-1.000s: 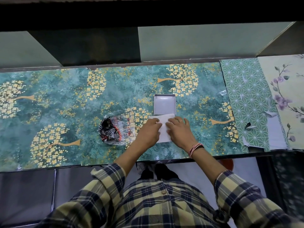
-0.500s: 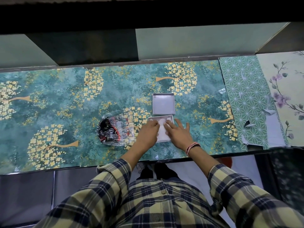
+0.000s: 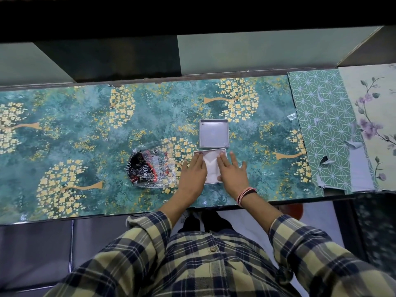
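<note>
Box (image 3: 211,168), sides under L hand (image 3: 192,175), R hand (image 3: 232,175)

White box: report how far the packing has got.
Done: the white box lies open, its other half set apart just beyond it, and white paper lies inside. In hand: the left hand and right hand press that paper flat. Left: the Dove packet lies outside, by the left hand; the box is not yet closed.

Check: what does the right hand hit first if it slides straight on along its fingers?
The right hand lies flat on the near white box, fingertips at its far rim. Straight on, it would likely first meet the open grey box just beyond, a small gap away; height is hard to judge.
</note>
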`<state>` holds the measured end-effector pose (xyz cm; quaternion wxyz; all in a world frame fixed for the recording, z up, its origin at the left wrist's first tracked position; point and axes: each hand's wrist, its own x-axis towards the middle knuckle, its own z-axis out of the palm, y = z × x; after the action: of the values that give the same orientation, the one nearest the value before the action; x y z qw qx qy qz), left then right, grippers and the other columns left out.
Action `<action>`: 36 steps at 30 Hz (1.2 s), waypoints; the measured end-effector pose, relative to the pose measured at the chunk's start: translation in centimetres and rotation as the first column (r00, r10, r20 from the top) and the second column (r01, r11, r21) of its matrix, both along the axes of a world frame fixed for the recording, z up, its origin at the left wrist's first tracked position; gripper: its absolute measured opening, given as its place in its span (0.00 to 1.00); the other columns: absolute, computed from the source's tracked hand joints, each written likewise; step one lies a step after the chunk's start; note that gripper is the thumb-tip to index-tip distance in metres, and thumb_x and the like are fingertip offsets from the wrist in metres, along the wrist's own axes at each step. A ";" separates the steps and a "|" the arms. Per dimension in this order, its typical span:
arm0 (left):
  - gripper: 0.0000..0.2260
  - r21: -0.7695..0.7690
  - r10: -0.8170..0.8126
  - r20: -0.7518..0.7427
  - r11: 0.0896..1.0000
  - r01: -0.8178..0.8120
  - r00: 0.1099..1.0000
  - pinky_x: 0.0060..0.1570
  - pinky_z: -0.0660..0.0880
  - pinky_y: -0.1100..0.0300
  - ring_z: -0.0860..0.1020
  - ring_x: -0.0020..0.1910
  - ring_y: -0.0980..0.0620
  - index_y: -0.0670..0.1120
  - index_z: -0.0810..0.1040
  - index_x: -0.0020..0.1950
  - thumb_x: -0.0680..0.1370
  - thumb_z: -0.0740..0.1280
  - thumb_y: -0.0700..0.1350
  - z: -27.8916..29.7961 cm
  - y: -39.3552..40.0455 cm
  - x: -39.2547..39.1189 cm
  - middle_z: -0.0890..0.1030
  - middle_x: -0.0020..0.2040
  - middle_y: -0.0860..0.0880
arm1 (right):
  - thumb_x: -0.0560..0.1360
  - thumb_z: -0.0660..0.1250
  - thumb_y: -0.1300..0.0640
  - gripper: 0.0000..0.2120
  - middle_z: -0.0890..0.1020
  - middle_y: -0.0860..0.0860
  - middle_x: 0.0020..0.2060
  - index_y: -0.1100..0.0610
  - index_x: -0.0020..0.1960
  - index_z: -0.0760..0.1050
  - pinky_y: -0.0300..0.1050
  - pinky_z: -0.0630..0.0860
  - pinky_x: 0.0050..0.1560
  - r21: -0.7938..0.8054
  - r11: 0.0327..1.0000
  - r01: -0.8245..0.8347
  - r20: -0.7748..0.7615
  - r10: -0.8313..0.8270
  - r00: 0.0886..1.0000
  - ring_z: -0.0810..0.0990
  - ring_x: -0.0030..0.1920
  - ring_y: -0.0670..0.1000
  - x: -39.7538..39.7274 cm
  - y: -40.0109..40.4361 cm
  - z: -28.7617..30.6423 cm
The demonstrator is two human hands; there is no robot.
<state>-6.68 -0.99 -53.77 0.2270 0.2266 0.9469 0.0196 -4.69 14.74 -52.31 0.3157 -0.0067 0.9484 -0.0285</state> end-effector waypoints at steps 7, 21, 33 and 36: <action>0.30 -0.007 0.025 -0.007 1.000 -0.026 1.000 0.74 0.62 0.38 0.56 0.82 0.43 0.36 0.63 0.78 0.78 0.70 0.41 -0.1 0.5 0.2 0.60 0.82 0.41 | 0.83 0.62 0.60 0.33 0.51 0.53 0.84 0.59 0.83 0.51 0.75 0.57 0.73 0.030 0.999 0.009 0.012 -0.009 1.000 0.49 0.83 0.63 -0.7 -0.8 -0.2; 0.24 0.068 -0.162 0.055 0.985 0.158 0.985 0.75 0.54 0.34 0.58 0.81 0.43 0.48 0.67 0.77 0.81 0.62 0.41 1.4 0.5 0.0 0.59 0.82 0.42 | 0.77 0.66 0.48 0.13 0.75 0.59 0.44 0.59 0.48 0.71 0.44 0.65 0.32 -0.399 0.575 0.715 0.076 -0.756 0.650 0.75 0.41 0.56 -9.0 4.4 -3.9; 0.16 0.517 0.341 0.249 0.744 -0.422 0.906 0.55 0.77 0.50 0.81 0.50 0.46 0.40 0.83 0.62 0.84 0.63 0.49 3.6 -1.9 -1.4 0.85 0.54 0.43 | 0.72 0.69 0.62 0.11 0.80 0.58 0.30 0.61 0.32 0.75 0.58 0.85 0.41 -0.575 0.352 0.739 0.048 -0.886 0.460 0.87 0.39 0.63 -11.3 4.0 -4.9; 0.21 0.515 0.510 0.658 0.232 -0.825 0.554 0.43 0.80 0.54 0.82 0.41 0.48 0.39 0.82 0.54 0.85 0.60 0.55 5.6 -1.7 -3.2 0.86 0.47 0.41 | 0.74 0.71 0.59 0.07 0.85 0.57 0.35 0.60 0.39 0.79 0.58 0.85 0.45 -0.704 0.305 0.641 0.020 -0.894 0.447 0.86 0.39 0.60 -11.2 4.0 -3.5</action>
<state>-9.84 -2.64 -48.17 0.2352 -0.1445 0.7734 0.5707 -15.85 18.78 -55.80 0.0490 0.3496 0.7987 -0.4874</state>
